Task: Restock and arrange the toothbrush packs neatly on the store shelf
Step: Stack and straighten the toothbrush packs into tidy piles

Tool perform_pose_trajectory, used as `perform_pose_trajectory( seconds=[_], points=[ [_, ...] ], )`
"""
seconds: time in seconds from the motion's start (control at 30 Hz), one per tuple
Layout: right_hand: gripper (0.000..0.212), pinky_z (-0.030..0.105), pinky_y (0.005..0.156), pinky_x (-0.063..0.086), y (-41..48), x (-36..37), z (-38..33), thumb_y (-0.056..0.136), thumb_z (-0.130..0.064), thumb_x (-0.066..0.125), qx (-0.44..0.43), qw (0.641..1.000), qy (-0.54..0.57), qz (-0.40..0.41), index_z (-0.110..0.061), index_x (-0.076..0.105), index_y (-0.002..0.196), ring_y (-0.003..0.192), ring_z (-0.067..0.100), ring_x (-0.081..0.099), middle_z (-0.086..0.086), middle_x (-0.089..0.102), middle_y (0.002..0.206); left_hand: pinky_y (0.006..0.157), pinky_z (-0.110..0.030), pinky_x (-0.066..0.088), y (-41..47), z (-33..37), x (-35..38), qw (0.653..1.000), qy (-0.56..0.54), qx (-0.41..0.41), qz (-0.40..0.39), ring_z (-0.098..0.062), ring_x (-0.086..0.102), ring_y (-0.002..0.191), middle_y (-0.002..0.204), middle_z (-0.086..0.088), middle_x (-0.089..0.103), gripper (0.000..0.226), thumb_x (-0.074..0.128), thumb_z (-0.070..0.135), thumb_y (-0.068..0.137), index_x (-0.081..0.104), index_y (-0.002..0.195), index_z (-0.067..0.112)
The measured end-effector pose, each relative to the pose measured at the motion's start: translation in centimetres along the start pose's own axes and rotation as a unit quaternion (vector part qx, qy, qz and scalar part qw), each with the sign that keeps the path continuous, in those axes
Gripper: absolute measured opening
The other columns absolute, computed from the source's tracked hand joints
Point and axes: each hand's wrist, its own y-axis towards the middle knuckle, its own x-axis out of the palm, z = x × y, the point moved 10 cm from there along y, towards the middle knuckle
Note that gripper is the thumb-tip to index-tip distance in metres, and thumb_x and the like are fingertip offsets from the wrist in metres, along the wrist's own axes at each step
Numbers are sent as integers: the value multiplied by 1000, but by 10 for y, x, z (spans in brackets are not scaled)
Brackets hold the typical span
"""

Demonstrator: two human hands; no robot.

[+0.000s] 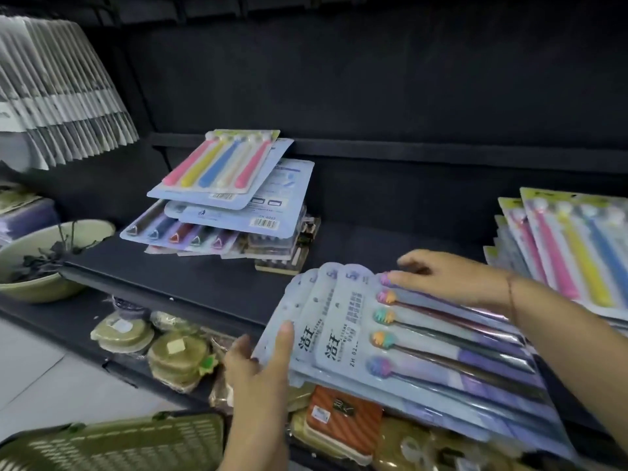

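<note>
A fanned stack of pale blue toothbrush packs [343, 334] juts over the front edge of the black shelf [190, 280]. My left hand [261, 365] grips the stack's near left corner, thumb on top and fingers beneath. My right hand [455, 277] rests flat on the top pack over the brush heads, fingers extended. An untidy pile of toothbrush packs [231, 198] lies at the shelf's back middle, a pastel five-brush pack on top. More pastel packs [571, 253] lean in a row at the right.
A green bowl [20, 287] with dark items stands at the shelf's left end. White packets [57, 90] hang at the upper left. Green pads [176, 355] and an orange box [343, 416] lie on the lower shelf. A green basket [119, 443] is below.
</note>
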Motion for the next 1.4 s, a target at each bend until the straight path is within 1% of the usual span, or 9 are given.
perform_pose_trajectory(
  seconds=[0.13,0.27,0.43,0.6,0.73,0.83,1.03,1.27,1.4],
  points=[
    [92,30,98,43,-11,12,40,65,-94,39,64,994,-74,-51,-27,54,127,112,11,56,-10,56,127,100,-42,41,-43,-57,31,990,-54,-119,-51,-27,52,119,145,-7,46,111,80,44,61,22,153,20],
    [74,33,94,49,-2,22,57,70,-90,44,97,991,-46,-84,-26,63,103,94,11,65,-8,66,108,99,-48,50,-74,-80,101,946,-171,-153,-227,-24,68,107,122,-3,69,90,83,44,61,46,141,27],
    [88,39,94,54,-12,42,61,63,-90,49,123,980,47,-147,-16,71,105,88,20,73,1,75,99,88,-51,56,-60,-81,105,958,-186,-136,-172,-29,70,101,115,-4,72,110,97,43,39,49,136,26],
    [59,28,82,57,-61,48,72,89,-65,50,118,975,144,-122,-10,72,98,84,18,73,3,75,92,76,-35,57,-44,-60,85,970,-83,-88,-209,-24,72,94,103,-4,75,45,77,26,79,65,121,16],
    [33,39,96,53,-101,56,80,94,-41,58,74,946,315,-31,-12,67,104,93,16,71,1,76,98,88,-44,55,-17,-33,99,967,10,-74,-242,-31,71,94,96,-10,76,36,79,25,78,70,109,9],
    [13,14,83,52,-116,54,77,95,-27,59,31,912,404,60,-27,62,108,93,-4,67,-18,74,98,91,-50,54,20,-17,130,966,68,-72,-239,-36,71,93,95,-16,75,39,79,31,78,72,108,5],
    [98,12,105,24,-106,66,78,79,-36,78,9,950,284,130,-39,12,151,134,-6,26,-23,15,149,60,-27,54,72,3,206,942,175,3,-287,-23,68,77,103,-16,72,49,68,37,91,64,118,-4],
    [96,7,106,21,-71,53,81,86,-26,74,-1,931,273,242,-45,7,152,131,-7,24,-22,7,155,99,-26,42,34,13,197,871,212,101,-432,-2,60,115,131,12,63,64,48,71,84,58,133,32],
    [93,-11,82,24,-54,33,82,83,-17,77,-24,917,305,256,-38,17,151,121,-14,31,-14,20,152,91,-12,41,22,-8,184,846,230,159,-454,21,51,108,127,37,51,73,68,58,78,31,140,51]
  ],
)
